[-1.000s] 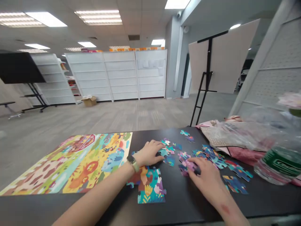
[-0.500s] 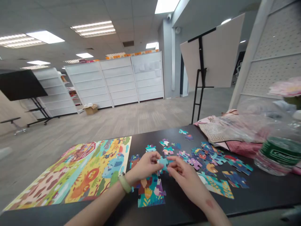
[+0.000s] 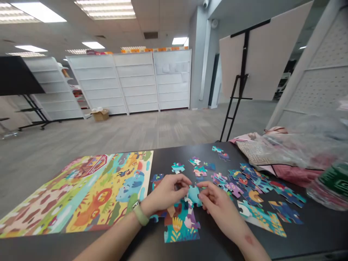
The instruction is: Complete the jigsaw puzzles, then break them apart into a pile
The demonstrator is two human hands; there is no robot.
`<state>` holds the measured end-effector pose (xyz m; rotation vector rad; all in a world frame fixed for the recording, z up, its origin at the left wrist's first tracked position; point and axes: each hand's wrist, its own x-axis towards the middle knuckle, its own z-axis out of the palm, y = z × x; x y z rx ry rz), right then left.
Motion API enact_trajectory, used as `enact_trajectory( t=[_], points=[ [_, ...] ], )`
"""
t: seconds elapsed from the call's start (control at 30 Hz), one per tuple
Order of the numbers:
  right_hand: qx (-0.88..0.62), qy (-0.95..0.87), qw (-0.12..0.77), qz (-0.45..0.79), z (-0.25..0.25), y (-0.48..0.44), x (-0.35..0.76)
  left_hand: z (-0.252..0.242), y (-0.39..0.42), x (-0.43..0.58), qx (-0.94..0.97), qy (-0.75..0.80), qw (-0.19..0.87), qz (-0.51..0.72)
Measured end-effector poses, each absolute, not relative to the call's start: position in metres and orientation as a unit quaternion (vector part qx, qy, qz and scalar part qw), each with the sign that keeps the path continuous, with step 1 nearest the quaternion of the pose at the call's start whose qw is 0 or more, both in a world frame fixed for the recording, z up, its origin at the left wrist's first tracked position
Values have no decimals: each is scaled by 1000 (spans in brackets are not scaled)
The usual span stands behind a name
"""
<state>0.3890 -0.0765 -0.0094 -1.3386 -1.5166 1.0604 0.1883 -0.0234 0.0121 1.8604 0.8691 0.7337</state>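
Observation:
A light blue puzzle piece [image 3: 194, 195] is between my two hands, just above the upper right of a partly joined puzzle section [image 3: 182, 232] with yellow flowers. My left hand [image 3: 168, 192], with a green band on its wrist, has its thumb and fingers closed at the piece's left edge. From the other side, my right hand [image 3: 221, 204] pinches the right edge between curled fingers and thumb. My left hand covers part of the joined section. A loose teal piece [image 3: 178, 167] lies beyond my left hand.
Loose puzzle pieces [image 3: 250, 181] spread over the right of the black table [image 3: 130, 248]. A joined strip [image 3: 262, 217] lies right of my right hand. Left is a colourful animal picture sheet [image 3: 89, 195]. Plastic wrapping [image 3: 304, 145] and a green-labelled bottle [image 3: 333, 185] stand at far right.
The light blue piece has turned and now shows more of its face, lying nearer the joined section. My fingers have shifted along its edges. The whole view has tilted down and moved slightly.

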Motion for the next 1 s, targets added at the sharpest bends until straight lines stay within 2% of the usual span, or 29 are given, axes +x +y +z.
enact_trajectory(
  t=[0.23, 0.47, 0.7, 1.0],
  points=[
    [-593, -642, 367, 317, -14, -76, 392, 21, -25, 178, 871, 323, 278, 244],
    [-578, -714, 301, 256, -11, -80, 397, 19, -25, 175, 929, 254, 219, 159],
    [-571, -751, 295, 154, -19, -84, 394, 22, -24, 172, 949, 245, 154, 124],
    [-545, -780, 281, 122, -18, -104, 394, 22, -27, 174, 957, 242, 127, 95]
  ],
)
